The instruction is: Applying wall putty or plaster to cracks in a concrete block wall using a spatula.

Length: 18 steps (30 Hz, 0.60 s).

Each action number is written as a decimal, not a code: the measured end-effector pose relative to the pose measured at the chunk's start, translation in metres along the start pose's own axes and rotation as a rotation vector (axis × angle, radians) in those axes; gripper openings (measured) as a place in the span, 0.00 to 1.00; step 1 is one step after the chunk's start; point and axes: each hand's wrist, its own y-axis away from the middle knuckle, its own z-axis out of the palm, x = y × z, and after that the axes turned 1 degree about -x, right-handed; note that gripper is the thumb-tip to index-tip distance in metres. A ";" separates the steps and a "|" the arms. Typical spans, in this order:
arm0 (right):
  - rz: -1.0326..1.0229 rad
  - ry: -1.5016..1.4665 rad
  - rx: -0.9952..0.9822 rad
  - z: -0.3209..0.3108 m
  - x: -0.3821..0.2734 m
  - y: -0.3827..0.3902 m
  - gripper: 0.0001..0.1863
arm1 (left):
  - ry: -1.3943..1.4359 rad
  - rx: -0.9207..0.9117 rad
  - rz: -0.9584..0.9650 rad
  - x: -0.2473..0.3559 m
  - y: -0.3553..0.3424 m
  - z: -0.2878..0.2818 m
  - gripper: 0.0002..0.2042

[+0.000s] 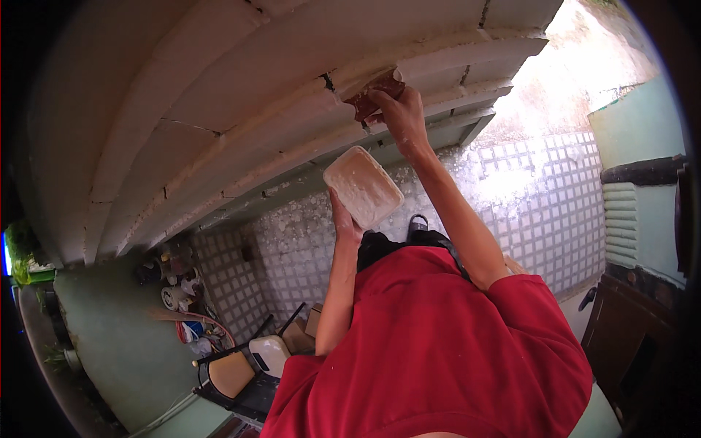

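Observation:
My left hand [346, 217] grips a pale rectangular tub [363, 187] from its near left side. A whitish paste coats the inside of the tub. Farther up, my right hand [401, 115] is closed on a reddish-brown scraper [377, 90] with notched, curved edges. The scraper lies against the stepped moulding [292, 109] of a pale wall, beside a dark gap in a joint; whether its whole edge touches cannot be seen. Several other cracks and joints run across the moulding.
Below me is a tiled floor [540, 204] with white spots and smears. At lower left stand chairs [231, 374], near a pile of bags and household items [186, 299]. A dark wooden cabinet [621, 336] stands at right, by a green wall [642, 120].

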 end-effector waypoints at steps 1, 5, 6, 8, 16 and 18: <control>-0.018 -0.006 -0.007 -0.003 0.004 0.001 0.11 | -0.003 0.000 -0.002 0.000 0.000 -0.001 0.32; -0.024 -0.166 -0.076 -0.023 0.028 0.017 0.12 | -0.010 0.017 0.020 0.000 -0.001 -0.007 0.32; -0.020 -0.165 -0.078 -0.031 0.034 0.019 0.12 | -0.016 0.018 0.039 0.000 -0.001 -0.008 0.32; 0.050 -0.131 0.022 -0.049 0.046 0.022 0.11 | -0.021 0.019 0.046 0.000 0.000 -0.012 0.32; 0.059 -0.116 0.139 -0.057 0.085 -0.007 0.10 | -0.047 0.028 0.042 -0.004 0.000 -0.022 0.33; 0.024 -0.184 0.138 -0.046 0.082 -0.008 0.10 | 0.010 0.023 0.027 -0.003 -0.001 -0.023 0.32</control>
